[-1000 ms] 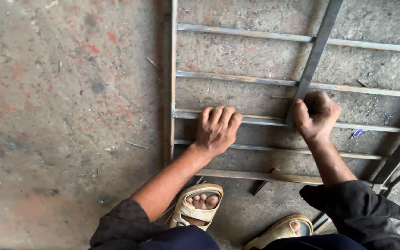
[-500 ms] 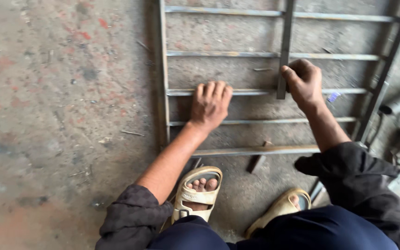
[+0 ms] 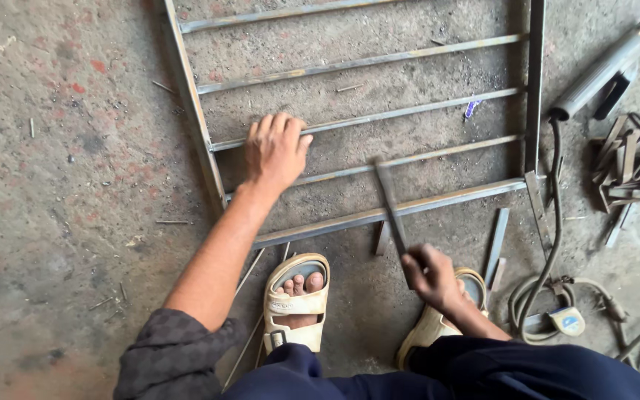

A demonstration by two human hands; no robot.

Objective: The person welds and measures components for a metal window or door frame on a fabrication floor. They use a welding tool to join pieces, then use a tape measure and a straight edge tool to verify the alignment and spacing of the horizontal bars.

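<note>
The flat metal bar (image 3: pixel 392 207) now stands loose in the right hand (image 3: pixel 431 278), slanting from the fist up and to the far left so that its far end lies over the second-nearest rung of the steel frame (image 3: pixel 194 118); a second ago a long bar ran steeply up across the rungs with that hand gripping it far up over the frame, so the hand has drawn back toward the body and sits near the right sandal (image 3: pixel 438 326), closed round the bar's near end; whether this is that same bar I cannot tell. The left hand (image 3: pixel 274 150) has kept its place, palm down with fingers spread over a rung near the frame's left rail, though it is not wrapped round anything; it reads as bracing the frame on the concrete floor (image 3: pixel 61 170). I judge that the bar is being moved to a fresh spot along the near rungs rather than left where it was. The view has also swung to the right, so more lies in sight there: a grey tube-like tool (image 3: pixel 601 70) with a hose (image 3: pixel 553 244) curling down beside the frame's right rail, a heap of short metal offcuts (image 3: pixel 631 167) at the far right, a few short strips (image 3: pixel 496 237) on the floor just near of the bottom rail, and the left sandal (image 3: pixel 296 304) between the arms.
</note>
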